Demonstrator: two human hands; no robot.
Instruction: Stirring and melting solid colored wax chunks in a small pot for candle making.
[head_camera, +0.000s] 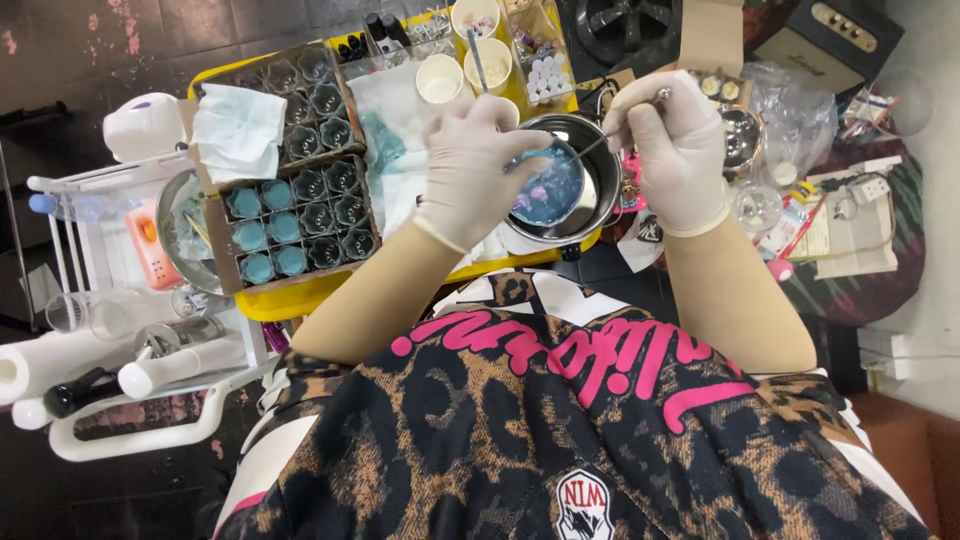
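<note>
My left hand (470, 165) grips the rim of the steel bowl (590, 150) while my right hand (675, 140) pinches a thin metal stirrer (600, 143). Blue liquid (548, 190) sits between them; I'd stir slowly, keeping the bowl steady.

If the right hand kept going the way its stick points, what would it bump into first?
Probably the blue liquid in the metal bowl: the right hand aims its stick down into it.

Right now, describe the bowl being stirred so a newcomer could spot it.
Start at the yellow tray on the table. At its right end, between the two gloved hands, sits a round steel bowl. Unlike the pale paper cups behind it, it is shiny metal and holds blue liquid with pink swirls.
</note>
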